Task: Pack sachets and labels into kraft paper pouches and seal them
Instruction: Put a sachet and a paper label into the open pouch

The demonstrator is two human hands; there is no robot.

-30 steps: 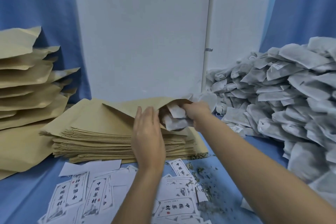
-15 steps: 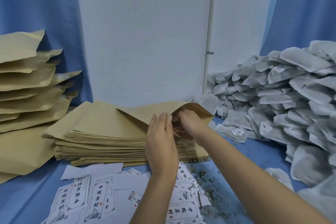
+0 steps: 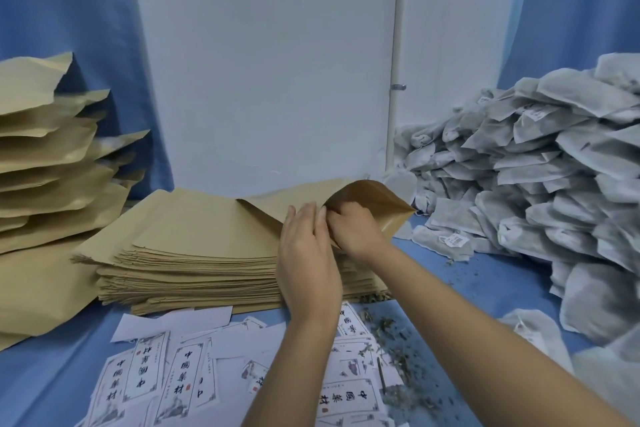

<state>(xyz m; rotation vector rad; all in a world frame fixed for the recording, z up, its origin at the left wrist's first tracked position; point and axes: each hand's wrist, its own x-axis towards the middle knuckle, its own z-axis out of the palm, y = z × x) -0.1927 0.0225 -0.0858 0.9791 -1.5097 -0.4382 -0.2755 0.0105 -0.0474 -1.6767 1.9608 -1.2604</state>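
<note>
The top kraft pouch (image 3: 377,199) of a flat stack (image 3: 194,253) is lifted open at its right end. My right hand (image 3: 356,236) is pushed into its mouth with fingers curled. The sachets it carried are hidden behind the pouch wall. My left hand (image 3: 306,253) stands beside it with straight fingers touching the pouch's near edge. Printed white labels (image 3: 183,374) lie scattered on the blue table in front of the stack. To the right rises a big heap of grey-white sachets (image 3: 540,163).
Filled kraft pouches (image 3: 45,163) are piled at the left against a blue curtain. Dried herb crumbs (image 3: 398,357) litter the table (image 3: 512,291) near my right forearm. A white wall panel stands behind the stack.
My right hand, which held sachets at the pouch mouth, has pushed them inside and out of sight. The left hand shifted right to the pouch's edge, and the mouth gapes wider.
</note>
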